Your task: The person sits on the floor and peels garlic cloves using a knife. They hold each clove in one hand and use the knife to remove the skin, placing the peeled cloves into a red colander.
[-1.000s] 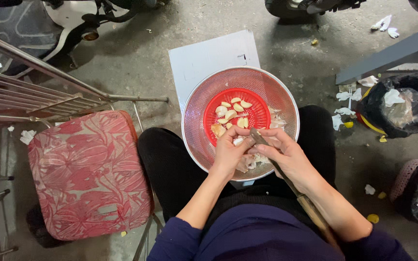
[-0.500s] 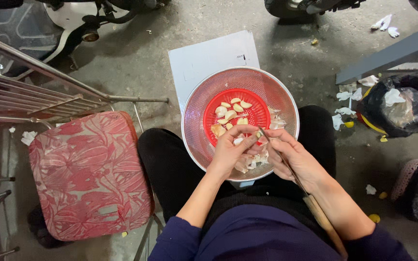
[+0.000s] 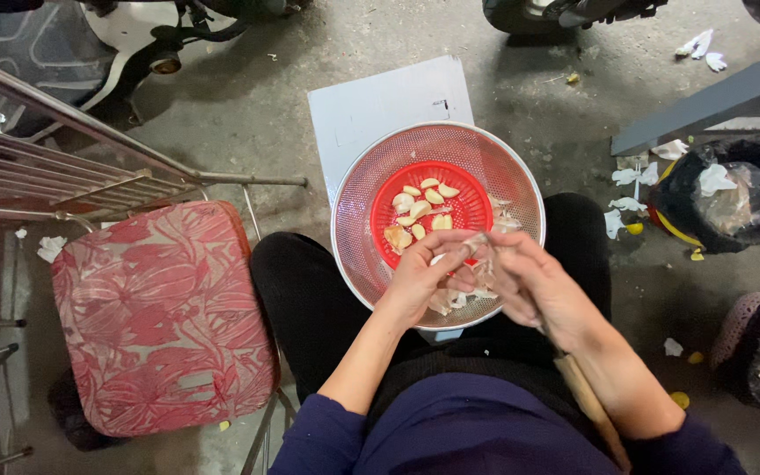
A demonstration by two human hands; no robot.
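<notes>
**Garlic peeling over a floor-level basin**

Where the concrete floor (image 3: 248, 123) runs grey and stained, a white flat board (image 3: 380, 105) lies under the far rim of a pink mesh colander (image 3: 521, 185), which sits between the seated person's knees. Inside it rests a red perforated basket (image 3: 468, 207) holding peeled garlic cloves (image 3: 420, 209), pale yellow, in a loose cluster.

Left hand (image 3: 424, 281): curled over the near rim of the colander, fingers pinching a small clove (image 3: 471, 244) at the tips. Right hand (image 3: 543, 295): closed beside it, fingertips meeting the same clove; a wooden handle (image 3: 591, 405) runs back under the wrist, and whether this hand grips it cannot be told.

Surroundings: a chair with red leaf-patterned cushion (image 3: 160, 317) to the left; a metal rack (image 3: 37, 167) beyond it; a black bag of papery waste (image 3: 723, 198) to the right; white scraps (image 3: 631, 204) scattered on the floor near it.
</notes>
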